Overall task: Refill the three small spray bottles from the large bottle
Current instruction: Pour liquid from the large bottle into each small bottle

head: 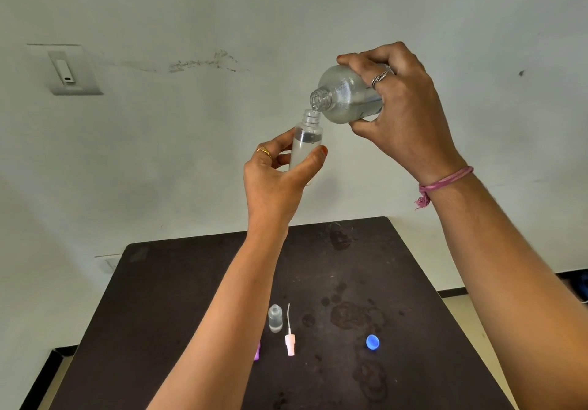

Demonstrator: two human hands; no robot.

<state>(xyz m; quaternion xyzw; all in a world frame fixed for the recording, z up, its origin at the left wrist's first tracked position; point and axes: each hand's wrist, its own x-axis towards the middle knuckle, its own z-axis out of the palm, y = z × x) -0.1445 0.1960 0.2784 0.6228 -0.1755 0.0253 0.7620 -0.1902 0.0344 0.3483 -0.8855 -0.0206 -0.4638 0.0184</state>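
Observation:
My left hand (276,174) grips a small clear spray bottle (306,142) upright, high above the table, its neck uncapped. My right hand (402,113) grips the large clear bottle (345,96), tipped with its open mouth just over the small bottle's neck; a thin trickle of liquid shows between them. On the dark table (178,288) stands a second small open bottle (275,318) with some liquid in it. Beside it lies a pink-and-white spray pump (290,343) with its dip tube. A purple piece (257,350) peeks out from behind my left forearm.
A blue cap (372,342) lies on the table's right part. Wet patches and droplets mark the tabletop around the middle and right. A pale wall with a switch plate (68,70) stands behind the table.

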